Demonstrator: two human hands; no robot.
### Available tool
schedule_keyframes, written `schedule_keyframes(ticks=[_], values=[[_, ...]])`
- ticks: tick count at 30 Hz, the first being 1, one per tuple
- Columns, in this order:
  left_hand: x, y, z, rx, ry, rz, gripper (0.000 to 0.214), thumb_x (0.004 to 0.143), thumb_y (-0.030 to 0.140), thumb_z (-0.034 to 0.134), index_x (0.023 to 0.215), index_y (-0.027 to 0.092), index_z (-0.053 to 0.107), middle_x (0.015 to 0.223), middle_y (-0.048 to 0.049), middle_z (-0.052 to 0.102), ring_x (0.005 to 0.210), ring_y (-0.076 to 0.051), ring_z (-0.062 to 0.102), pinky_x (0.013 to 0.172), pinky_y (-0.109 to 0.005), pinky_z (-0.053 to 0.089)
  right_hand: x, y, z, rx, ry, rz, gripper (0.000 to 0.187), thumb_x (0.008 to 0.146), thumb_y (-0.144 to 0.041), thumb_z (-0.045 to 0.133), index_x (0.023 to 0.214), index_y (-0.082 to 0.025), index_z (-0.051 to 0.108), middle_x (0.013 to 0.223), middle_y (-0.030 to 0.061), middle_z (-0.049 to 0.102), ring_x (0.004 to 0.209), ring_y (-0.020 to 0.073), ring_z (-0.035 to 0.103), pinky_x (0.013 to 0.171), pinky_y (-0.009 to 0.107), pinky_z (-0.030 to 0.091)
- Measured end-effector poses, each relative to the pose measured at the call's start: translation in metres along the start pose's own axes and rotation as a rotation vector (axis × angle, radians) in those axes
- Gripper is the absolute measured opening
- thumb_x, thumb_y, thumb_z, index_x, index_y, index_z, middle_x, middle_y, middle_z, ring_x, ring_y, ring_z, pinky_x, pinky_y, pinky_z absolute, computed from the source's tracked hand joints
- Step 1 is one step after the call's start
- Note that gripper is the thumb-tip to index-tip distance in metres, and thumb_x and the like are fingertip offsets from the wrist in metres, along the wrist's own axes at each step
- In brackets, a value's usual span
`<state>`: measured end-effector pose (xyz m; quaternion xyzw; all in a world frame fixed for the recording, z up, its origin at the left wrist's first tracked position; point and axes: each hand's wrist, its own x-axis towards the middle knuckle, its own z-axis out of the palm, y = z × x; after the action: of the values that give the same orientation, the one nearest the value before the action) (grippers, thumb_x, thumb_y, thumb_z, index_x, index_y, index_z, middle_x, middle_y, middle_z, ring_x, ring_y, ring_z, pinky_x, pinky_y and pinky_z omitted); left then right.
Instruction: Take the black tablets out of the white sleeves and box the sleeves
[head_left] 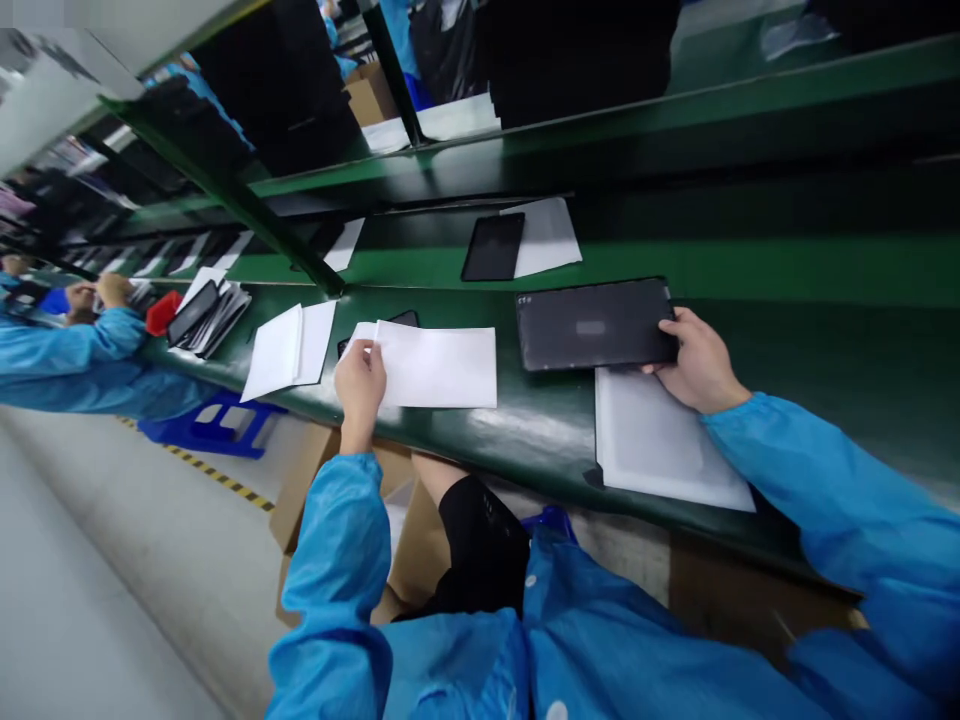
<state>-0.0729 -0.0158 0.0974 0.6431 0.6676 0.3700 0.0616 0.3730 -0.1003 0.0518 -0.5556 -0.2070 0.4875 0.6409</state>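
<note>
My left hand [361, 385] pinches the left part of a folded white sheet [439, 365] above the green bench. A dark flat device [409, 319] lies partly hidden beneath that sheet. On the right, my right hand [701, 360] grips one end of a black tablet-like panel [596, 325], thumb on top. The panel is raised and tilted, with a small grey label at its middle. Below it rests a stack of white translucent sheets or sleeves [667, 445] at the bench's front edge.
Another dark panel [493, 247] and a white sheet [549, 235] lie farther back. White folded sheets [277, 350] sit to the left. A co-worker's sleeve [67, 360] is at far left, near a red object [163, 313]. A cardboard box [420, 545] stands below the bench.
</note>
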Motion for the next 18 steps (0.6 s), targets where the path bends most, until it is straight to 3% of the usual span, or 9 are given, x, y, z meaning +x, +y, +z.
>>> schedule_keyframes(ticks=[2,4,7,10,13,18], values=[[-0.003,0.016,0.002,0.164,0.056,0.126,0.020,0.089,0.018,0.067,0.109,0.020,0.065,0.109,-0.0182,0.066,0.110,-0.039,0.062,0.102,-0.056,0.047,0.000,0.000,-0.002,0.052,0.052,0.006,0.026,0.065,-0.021,0.063,0.088,-0.027,0.050,0.086,0.0010,0.056,0.064,0.0168,0.053,0.035,0.022,0.039],[-0.024,0.037,0.015,0.229,0.009,0.257,0.029,0.090,0.017,0.067,0.118,0.017,0.061,0.124,-0.0230,0.062,0.122,-0.042,0.058,0.109,-0.060,0.045,0.003,0.002,-0.003,0.076,0.035,0.019,0.027,0.064,-0.021,0.062,0.088,-0.027,0.050,0.089,0.0012,0.058,0.068,0.0175,0.055,0.038,0.023,0.043],[-0.067,0.068,0.043,0.232,-0.263,0.401,0.017,0.095,0.026,0.066,0.111,0.020,0.061,0.118,-0.0171,0.064,0.114,-0.036,0.062,0.103,-0.052,0.051,0.007,0.007,-0.005,0.075,-0.041,0.013,0.030,0.065,-0.024,0.063,0.090,-0.028,0.048,0.090,0.0012,0.059,0.072,0.0199,0.058,0.041,0.026,0.048],[-0.093,0.090,0.068,0.320,-0.441,0.399,0.019,0.096,0.030,0.066,0.112,0.021,0.063,0.123,-0.0163,0.064,0.113,-0.034,0.063,0.096,-0.047,0.055,0.010,0.011,-0.011,0.044,-0.103,-0.034,0.032,0.067,-0.027,0.065,0.092,-0.029,0.046,0.088,0.0013,0.058,0.079,0.0238,0.063,0.046,0.030,0.052],[-0.091,0.101,0.081,0.460,-0.510,0.343,0.017,0.095,0.027,0.066,0.110,0.019,0.064,0.121,-0.0175,0.066,0.116,-0.036,0.064,0.097,-0.046,0.055,0.012,0.015,-0.014,0.034,-0.134,-0.050,0.032,0.067,-0.027,0.065,0.093,-0.028,0.047,0.088,0.0009,0.057,0.084,0.0253,0.065,0.052,0.034,0.059],[-0.069,0.110,0.086,0.641,-0.572,0.325,0.017,0.093,0.012,0.056,0.102,0.018,0.069,0.114,-0.0178,0.071,0.111,-0.033,0.069,0.091,-0.041,0.056,0.010,0.016,-0.011,0.082,-0.194,-0.005,0.033,0.069,-0.025,0.070,0.093,-0.027,0.048,0.092,0.0013,0.059,0.086,0.0250,0.067,0.055,0.037,0.065]])
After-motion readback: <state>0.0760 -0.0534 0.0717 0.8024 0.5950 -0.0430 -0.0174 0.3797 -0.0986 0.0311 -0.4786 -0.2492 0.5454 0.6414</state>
